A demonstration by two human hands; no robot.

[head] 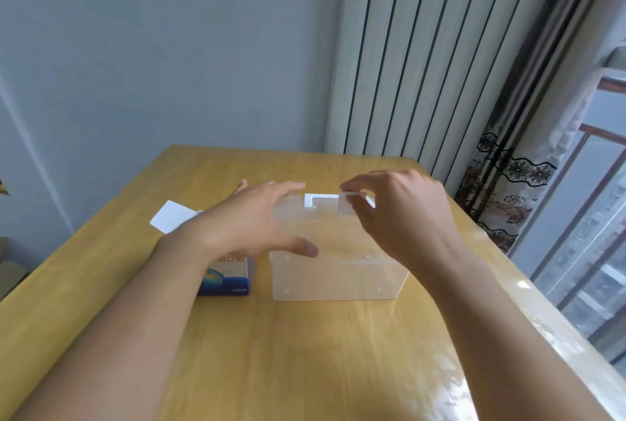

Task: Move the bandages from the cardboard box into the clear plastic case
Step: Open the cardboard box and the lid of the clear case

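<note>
A clear plastic case (333, 276) stands in the middle of the wooden table (305, 353). My right hand (403, 217) pinches a small frosted tab or bandage (349, 203) at the case's top far edge. My left hand (250, 217) hovers with straight fingers over the case's left side, its thumb near the top front edge. The cardboard box (230, 276), blue and white with printed characters, lies to the left of the case, partly hidden under my left wrist. Its white flap (171, 216) sticks out behind my left hand.
The table's far edge meets a grey wall and a white ribbed radiator (423, 64). A patterned curtain (508, 190) and a window (589, 234) line the right side. Glare lies on the table's right part.
</note>
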